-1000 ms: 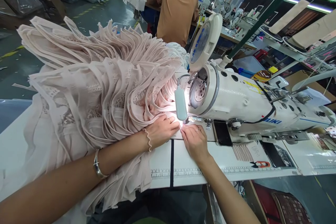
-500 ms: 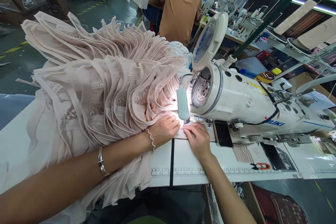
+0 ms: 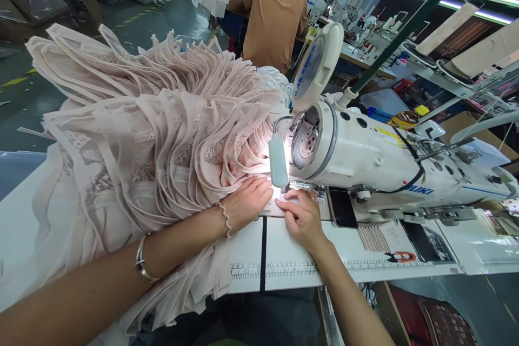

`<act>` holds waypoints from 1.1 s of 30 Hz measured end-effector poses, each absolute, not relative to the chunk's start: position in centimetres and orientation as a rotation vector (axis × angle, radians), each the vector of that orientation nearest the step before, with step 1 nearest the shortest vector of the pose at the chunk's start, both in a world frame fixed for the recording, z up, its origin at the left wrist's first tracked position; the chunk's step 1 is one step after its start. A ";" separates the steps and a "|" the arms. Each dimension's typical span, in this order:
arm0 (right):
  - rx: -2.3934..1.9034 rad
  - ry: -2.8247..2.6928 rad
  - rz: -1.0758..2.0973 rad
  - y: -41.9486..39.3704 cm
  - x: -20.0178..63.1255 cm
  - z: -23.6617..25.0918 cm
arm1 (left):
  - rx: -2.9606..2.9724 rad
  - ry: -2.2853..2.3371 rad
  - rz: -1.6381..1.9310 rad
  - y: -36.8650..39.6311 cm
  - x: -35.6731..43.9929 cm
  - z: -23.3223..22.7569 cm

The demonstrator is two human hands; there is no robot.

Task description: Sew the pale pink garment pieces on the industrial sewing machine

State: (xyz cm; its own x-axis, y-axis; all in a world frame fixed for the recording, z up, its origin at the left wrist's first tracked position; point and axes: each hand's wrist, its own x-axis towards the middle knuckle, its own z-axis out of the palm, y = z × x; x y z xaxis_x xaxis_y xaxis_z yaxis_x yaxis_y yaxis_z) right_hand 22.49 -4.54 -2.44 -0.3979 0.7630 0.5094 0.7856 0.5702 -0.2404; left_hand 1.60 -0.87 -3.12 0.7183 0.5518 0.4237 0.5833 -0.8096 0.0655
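A large, layered pile of pale pink, lace-trimmed fabric [image 3: 162, 135] covers the left part of the white desk [image 3: 246, 251], spilling over its front edge. The person's left hand [image 3: 250, 201] lies against the pile's right end; whether its fingers clamp cloth, one cannot tell. The right hand [image 3: 302, 217], thumb and forefinger slightly apart, is just below the head of the white, cylindrical-armed sewing machine [image 3: 365, 146]. Orange-handled metal snips [image 3: 402, 257] lie near the desk's front edge.

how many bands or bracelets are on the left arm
2: a wavy band by the left hand, and a silver bangle farther up. More could be out of frame.
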 end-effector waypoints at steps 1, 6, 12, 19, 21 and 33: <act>-1.253 -2.218 -0.033 -4.5 22.5 -2.5 | -2.874 -0.951 -0.647 -0.9 1.4 -3.2; -1.291 -2.215 -0.043 -4.5 22.5 -2.7 | -2.993 -0.926 -0.563 -0.4 0.8 -3.8; -1.274 -2.230 -0.123 -4.5 22.5 -2.9 | -3.058 -0.902 -0.598 0.1 0.7 -3.5; -1.248 -2.255 -0.073 -4.5 22.5 -2.8 | -3.021 -0.912 -0.648 0.5 0.8 -3.9; -1.266 -2.268 -0.068 -4.5 22.5 -2.8 | -2.999 -0.916 -0.642 0.5 0.9 -3.8; -1.378 -2.322 -0.063 -3.9 22.2 -2.8 | -2.799 -1.010 -0.701 -0.3 1.2 -2.8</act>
State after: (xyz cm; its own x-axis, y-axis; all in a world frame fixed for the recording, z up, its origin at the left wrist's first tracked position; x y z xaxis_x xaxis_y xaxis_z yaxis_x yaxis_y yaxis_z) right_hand 22.19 -3.91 -2.80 -0.4085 0.8255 0.3895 0.8453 0.5031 -0.1798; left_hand 1.24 -0.30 -2.84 0.6769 0.5847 0.4470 0.6233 -0.7784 0.0743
